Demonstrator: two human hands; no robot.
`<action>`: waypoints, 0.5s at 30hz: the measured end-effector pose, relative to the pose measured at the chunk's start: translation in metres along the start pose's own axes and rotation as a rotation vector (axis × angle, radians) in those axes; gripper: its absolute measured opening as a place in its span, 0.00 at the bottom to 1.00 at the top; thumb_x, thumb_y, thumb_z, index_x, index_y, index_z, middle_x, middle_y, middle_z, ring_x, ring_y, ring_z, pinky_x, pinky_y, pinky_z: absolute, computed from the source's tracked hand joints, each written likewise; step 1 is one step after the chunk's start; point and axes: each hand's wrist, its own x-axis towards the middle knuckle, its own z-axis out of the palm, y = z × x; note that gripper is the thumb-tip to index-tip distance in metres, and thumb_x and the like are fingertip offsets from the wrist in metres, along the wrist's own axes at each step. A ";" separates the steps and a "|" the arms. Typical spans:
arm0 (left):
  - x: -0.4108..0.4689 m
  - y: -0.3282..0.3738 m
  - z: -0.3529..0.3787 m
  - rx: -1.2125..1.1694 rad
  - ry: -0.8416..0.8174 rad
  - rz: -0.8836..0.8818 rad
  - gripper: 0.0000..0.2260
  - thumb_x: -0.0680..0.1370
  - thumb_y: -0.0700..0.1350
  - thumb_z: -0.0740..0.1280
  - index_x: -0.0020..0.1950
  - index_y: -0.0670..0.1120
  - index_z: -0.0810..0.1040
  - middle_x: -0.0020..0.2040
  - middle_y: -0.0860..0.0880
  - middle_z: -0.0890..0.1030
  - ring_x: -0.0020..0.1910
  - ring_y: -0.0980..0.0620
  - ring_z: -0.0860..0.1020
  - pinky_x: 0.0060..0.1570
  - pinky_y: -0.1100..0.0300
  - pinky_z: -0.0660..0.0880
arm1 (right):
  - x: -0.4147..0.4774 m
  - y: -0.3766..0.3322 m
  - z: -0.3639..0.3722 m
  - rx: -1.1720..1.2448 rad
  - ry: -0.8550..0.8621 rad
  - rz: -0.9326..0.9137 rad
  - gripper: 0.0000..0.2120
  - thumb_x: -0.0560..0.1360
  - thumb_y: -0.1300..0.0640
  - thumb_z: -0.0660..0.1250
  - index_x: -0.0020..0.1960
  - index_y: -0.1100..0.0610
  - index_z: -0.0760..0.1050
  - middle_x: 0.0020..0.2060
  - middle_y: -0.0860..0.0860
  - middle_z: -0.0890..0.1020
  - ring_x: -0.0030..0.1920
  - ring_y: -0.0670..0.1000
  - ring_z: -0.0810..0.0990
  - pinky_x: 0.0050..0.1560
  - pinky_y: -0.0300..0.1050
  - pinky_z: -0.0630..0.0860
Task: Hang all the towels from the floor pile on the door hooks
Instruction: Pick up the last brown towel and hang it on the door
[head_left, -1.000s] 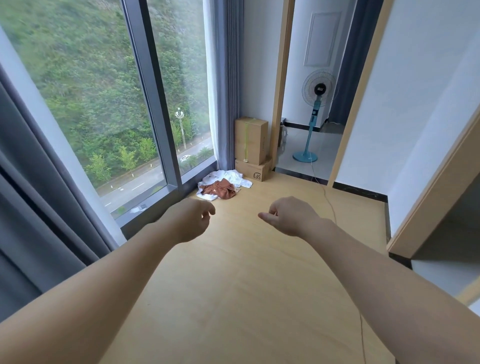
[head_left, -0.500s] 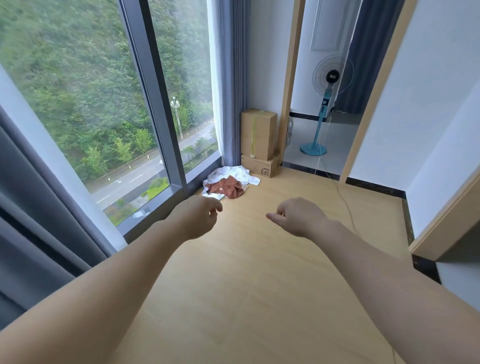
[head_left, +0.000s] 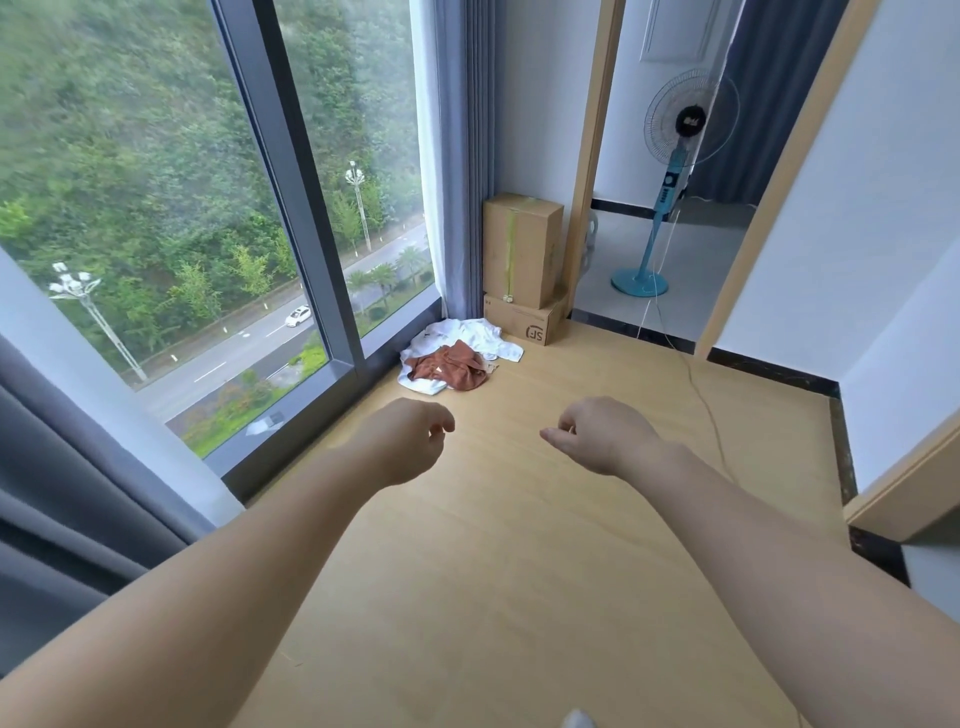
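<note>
A small pile of towels (head_left: 457, 356) lies on the wooden floor by the window corner, white cloth with a rust-brown towel (head_left: 449, 368) on top. My left hand (head_left: 410, 439) and my right hand (head_left: 605, 434) are stretched out in front of me, well short of the pile. Both hang with loosely curled fingers and hold nothing. No door hooks are in view.
Two stacked cardboard boxes (head_left: 522, 249) stand in the corner just behind the pile. A doorway on the right leads to a tiled room with a blue standing fan (head_left: 670, 171); its cord (head_left: 701, 395) trails over the floor. A big window (head_left: 291, 208) and grey curtains (head_left: 62, 493) line the left.
The view has moved forward and the towel pile is nearer. Both hands stay out in front, loosely curled and holding nothing.
</note>
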 end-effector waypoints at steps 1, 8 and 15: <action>0.014 0.004 0.004 0.001 -0.004 -0.006 0.13 0.79 0.45 0.59 0.60 0.52 0.78 0.56 0.52 0.80 0.54 0.51 0.77 0.51 0.58 0.74 | 0.014 0.010 -0.002 0.008 -0.003 -0.002 0.21 0.78 0.39 0.58 0.49 0.54 0.80 0.46 0.50 0.82 0.46 0.52 0.78 0.46 0.48 0.78; 0.116 0.037 0.031 -0.017 -0.034 -0.075 0.13 0.79 0.45 0.58 0.60 0.53 0.78 0.57 0.52 0.79 0.55 0.51 0.76 0.50 0.59 0.73 | 0.107 0.080 -0.024 0.055 -0.020 -0.037 0.18 0.78 0.42 0.59 0.48 0.54 0.80 0.46 0.50 0.81 0.46 0.53 0.78 0.42 0.46 0.75; 0.181 0.042 0.054 -0.067 -0.046 -0.152 0.13 0.79 0.45 0.59 0.59 0.52 0.78 0.55 0.52 0.80 0.53 0.51 0.76 0.53 0.55 0.75 | 0.180 0.122 -0.030 0.048 -0.076 -0.065 0.17 0.78 0.45 0.60 0.48 0.56 0.81 0.46 0.51 0.83 0.46 0.54 0.80 0.47 0.49 0.79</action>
